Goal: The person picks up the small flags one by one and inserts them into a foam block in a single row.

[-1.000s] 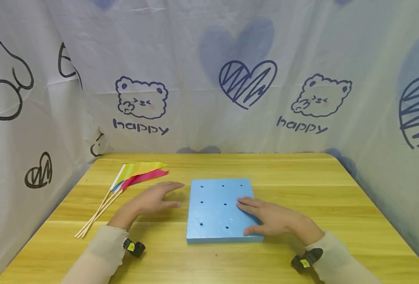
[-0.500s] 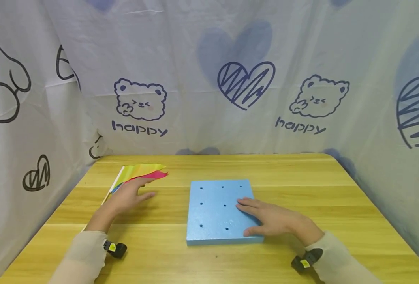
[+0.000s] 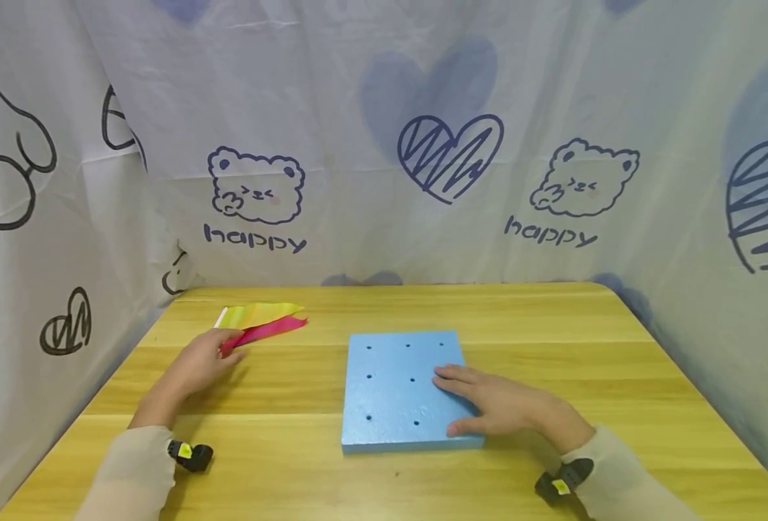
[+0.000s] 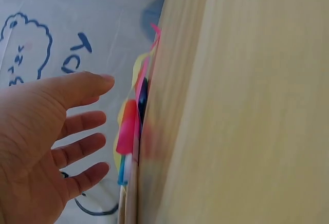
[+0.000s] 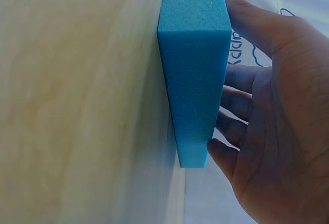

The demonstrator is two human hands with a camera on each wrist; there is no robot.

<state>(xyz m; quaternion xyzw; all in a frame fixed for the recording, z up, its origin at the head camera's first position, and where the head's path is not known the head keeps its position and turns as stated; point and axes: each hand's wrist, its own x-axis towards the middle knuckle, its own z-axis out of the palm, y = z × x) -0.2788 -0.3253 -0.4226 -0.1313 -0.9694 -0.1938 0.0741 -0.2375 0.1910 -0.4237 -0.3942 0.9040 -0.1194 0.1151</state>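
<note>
My left hand [image 3: 197, 365] hovers over several small flags on sticks at the left of the table. A yellow flag [image 3: 253, 313] and a pink flag [image 3: 273, 328] stick out past its fingertips, while the sticks are hidden beneath the hand and forearm. In the left wrist view the fingers are spread and relaxed, just short of the pink flag's sleeve [image 4: 127, 131]. A light blue foam board [image 3: 384, 398] with rows of small holes lies flat in the middle. Across its right side rests my right hand [image 3: 504, 399], fingertips on the top face, fingers extended.
The wooden table [image 3: 331, 485] ends at a back edge against a white curtain [image 3: 357, 217] printed with bears and hearts. Curtain also hangs along both sides. Each wrist carries a small black camera [image 3: 191, 456].
My left hand has moved left from beside the foam board, out over the flags, now covering their sticks. The right hand stays on the board.
</note>
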